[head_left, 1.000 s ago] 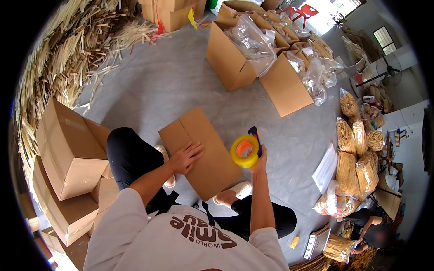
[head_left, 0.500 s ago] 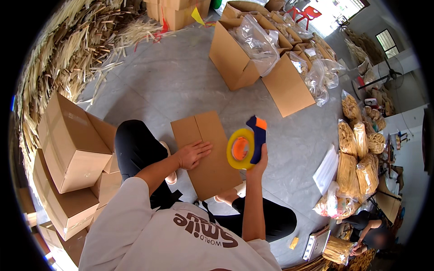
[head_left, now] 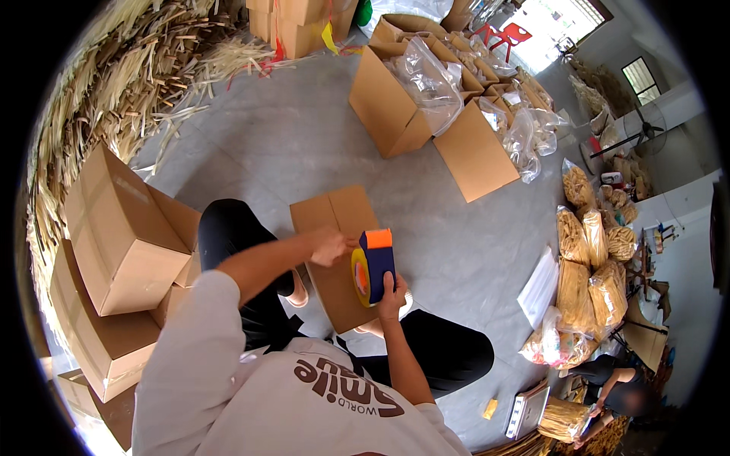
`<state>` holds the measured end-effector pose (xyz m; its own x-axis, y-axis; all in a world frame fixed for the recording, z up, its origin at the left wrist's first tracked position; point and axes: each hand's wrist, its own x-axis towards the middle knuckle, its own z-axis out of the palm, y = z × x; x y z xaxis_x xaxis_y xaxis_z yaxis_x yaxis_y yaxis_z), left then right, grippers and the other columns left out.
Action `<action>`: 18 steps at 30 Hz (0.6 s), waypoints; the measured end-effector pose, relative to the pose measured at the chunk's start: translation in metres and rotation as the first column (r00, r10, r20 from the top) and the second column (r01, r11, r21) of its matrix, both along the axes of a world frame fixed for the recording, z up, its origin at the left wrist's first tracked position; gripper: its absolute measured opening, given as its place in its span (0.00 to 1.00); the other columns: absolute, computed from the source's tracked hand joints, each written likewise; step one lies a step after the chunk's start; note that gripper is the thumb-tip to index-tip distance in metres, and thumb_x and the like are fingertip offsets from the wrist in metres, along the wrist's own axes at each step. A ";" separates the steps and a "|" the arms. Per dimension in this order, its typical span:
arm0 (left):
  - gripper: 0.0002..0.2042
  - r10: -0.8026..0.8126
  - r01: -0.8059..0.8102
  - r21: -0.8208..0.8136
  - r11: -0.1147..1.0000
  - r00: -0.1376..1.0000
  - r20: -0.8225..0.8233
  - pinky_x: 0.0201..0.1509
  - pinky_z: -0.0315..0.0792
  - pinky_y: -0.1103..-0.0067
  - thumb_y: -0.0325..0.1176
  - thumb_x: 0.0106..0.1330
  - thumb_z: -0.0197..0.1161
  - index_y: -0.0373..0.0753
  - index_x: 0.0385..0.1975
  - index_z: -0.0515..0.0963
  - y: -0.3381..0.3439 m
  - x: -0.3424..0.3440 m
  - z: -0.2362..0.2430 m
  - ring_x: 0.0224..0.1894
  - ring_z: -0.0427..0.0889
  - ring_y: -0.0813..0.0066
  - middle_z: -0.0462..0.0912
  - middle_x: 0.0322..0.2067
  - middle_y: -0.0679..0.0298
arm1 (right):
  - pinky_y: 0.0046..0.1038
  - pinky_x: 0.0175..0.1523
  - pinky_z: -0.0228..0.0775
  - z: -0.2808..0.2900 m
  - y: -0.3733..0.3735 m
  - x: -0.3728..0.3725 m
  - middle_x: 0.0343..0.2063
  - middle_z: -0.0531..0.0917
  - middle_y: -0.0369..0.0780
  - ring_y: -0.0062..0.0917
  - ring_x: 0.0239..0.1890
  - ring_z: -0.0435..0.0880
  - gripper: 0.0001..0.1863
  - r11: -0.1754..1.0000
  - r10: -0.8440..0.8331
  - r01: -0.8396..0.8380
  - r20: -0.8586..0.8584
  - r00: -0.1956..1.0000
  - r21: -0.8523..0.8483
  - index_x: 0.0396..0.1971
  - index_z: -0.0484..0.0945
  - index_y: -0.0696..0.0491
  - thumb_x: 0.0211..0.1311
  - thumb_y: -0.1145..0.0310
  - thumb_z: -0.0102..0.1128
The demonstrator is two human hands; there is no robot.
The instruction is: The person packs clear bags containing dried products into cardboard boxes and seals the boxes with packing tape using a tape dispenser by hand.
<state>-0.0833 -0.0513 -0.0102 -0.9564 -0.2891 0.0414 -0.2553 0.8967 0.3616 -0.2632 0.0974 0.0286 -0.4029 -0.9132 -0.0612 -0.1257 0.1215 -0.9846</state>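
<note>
My right hand (head_left: 391,295) is closed round a tape dispenser (head_left: 377,262), dark blue with an orange front and a yellow roll of tape. The dispenser hangs over a closed brown cardboard box (head_left: 328,292) that stands between my legs. Slightly smeared by motion, my left hand (head_left: 331,247) is at the dispenser's front, above the box. Its fingers are bunched together beside the roll; what they pinch, if anything, is too small to make out.
Cardboard boxes (head_left: 125,258) are stacked at my left. Open boxes (head_left: 395,102) with clear plastic bags stand ahead. Loose pale strips (head_left: 129,83) are heaped at the far left. Bagged tan bundles (head_left: 582,289) lie at right, near another person (head_left: 616,387).
The dispenser has moved left and turned in my right hand, over the box. My left hand has lifted off the box top, its flat fingers now drawn together at the dispenser.
</note>
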 end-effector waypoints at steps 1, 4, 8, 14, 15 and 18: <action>0.21 -0.079 0.077 0.025 0.997 0.994 0.079 0.57 0.61 0.71 0.30 0.48 0.55 0.29 0.44 0.70 -0.027 0.004 0.003 0.54 0.66 0.57 0.69 0.49 0.51 | 0.22 0.42 0.65 0.001 0.000 0.003 0.31 0.78 0.37 0.19 0.32 0.73 0.19 0.999 -0.035 0.035 -0.021 0.999 0.013 0.38 0.75 0.62 0.60 0.60 0.49; 0.21 0.304 -0.288 -0.112 0.951 0.935 0.182 0.56 0.62 0.69 0.35 0.52 0.55 0.29 0.44 0.70 -0.112 0.033 0.022 0.52 0.67 0.56 0.70 0.47 0.50 | 0.23 0.43 0.65 -0.003 0.002 0.005 0.31 0.78 0.38 0.20 0.33 0.74 0.18 0.993 0.102 -0.105 -0.050 0.994 -0.061 0.39 0.74 0.62 0.59 0.60 0.50; 0.34 0.311 -0.548 0.120 0.828 0.627 0.715 0.56 0.61 0.65 0.56 0.56 0.52 0.29 0.50 0.64 -0.157 0.037 0.098 0.54 0.65 0.51 0.67 0.50 0.44 | 0.23 0.37 0.66 0.006 0.008 0.007 0.27 0.78 0.40 0.21 0.30 0.74 0.20 0.998 0.001 -0.005 -0.066 0.998 -0.061 0.35 0.75 0.64 0.57 0.59 0.53; 0.40 0.592 -0.610 0.495 0.618 0.776 0.217 0.52 0.65 0.69 0.63 0.48 0.56 0.31 0.50 0.66 -0.084 0.056 -0.010 0.50 0.70 0.51 0.72 0.46 0.45 | 0.23 0.37 0.66 -0.004 0.001 0.002 0.26 0.78 0.39 0.21 0.30 0.74 0.20 0.994 0.074 -0.077 -0.035 0.997 -0.081 0.37 0.74 0.64 0.57 0.59 0.52; 0.37 0.592 -0.620 0.518 0.589 0.768 0.245 0.51 0.66 0.69 0.62 0.48 0.57 0.35 0.50 0.68 -0.084 0.049 -0.005 0.49 0.71 0.53 0.73 0.45 0.48 | 0.23 0.36 0.66 -0.007 0.004 -0.006 0.26 0.78 0.39 0.20 0.29 0.74 0.20 0.996 0.077 -0.078 -0.021 0.997 -0.047 0.37 0.74 0.64 0.57 0.59 0.52; 0.32 0.601 -0.648 0.555 0.522 0.741 0.300 0.48 0.67 0.70 0.59 0.46 0.58 0.43 0.48 0.72 -0.076 0.042 0.015 0.46 0.74 0.56 0.76 0.42 0.53 | 0.21 0.34 0.65 -0.004 0.005 -0.007 0.25 0.77 0.37 0.17 0.28 0.73 0.18 0.996 0.093 -0.093 0.032 0.995 -0.001 0.35 0.75 0.64 0.57 0.60 0.53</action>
